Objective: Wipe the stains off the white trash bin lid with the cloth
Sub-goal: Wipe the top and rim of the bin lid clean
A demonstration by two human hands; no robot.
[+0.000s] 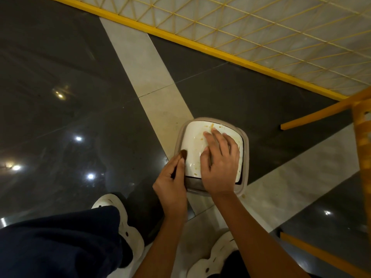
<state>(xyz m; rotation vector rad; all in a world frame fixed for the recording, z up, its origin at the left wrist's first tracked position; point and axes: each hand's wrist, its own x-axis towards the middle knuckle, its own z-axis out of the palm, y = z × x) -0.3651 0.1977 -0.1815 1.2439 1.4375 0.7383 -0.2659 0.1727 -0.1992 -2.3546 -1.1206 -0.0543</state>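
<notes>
The white trash bin lid (193, 145) sits in a grey rim on the floor, seen from above. Yellow-brown stains mark its far edge and middle. My right hand (219, 163) lies flat on the lid's right half, fingers pointing away. A strip of greyish cloth (216, 141) shows between its fingers; the rest is hidden under the palm. My left hand (170, 183) grips the bin's left rim (178, 141). A small dark brown blur sits at its fingertips, and I cannot tell what it is.
The floor is glossy dark tile (70, 97) with pale stripes. A yellow mesh fence (261, 33) runs across the far side, and yellow frame bars (313, 115) stand to the right. My feet in white shoes (120, 215) are close below the bin.
</notes>
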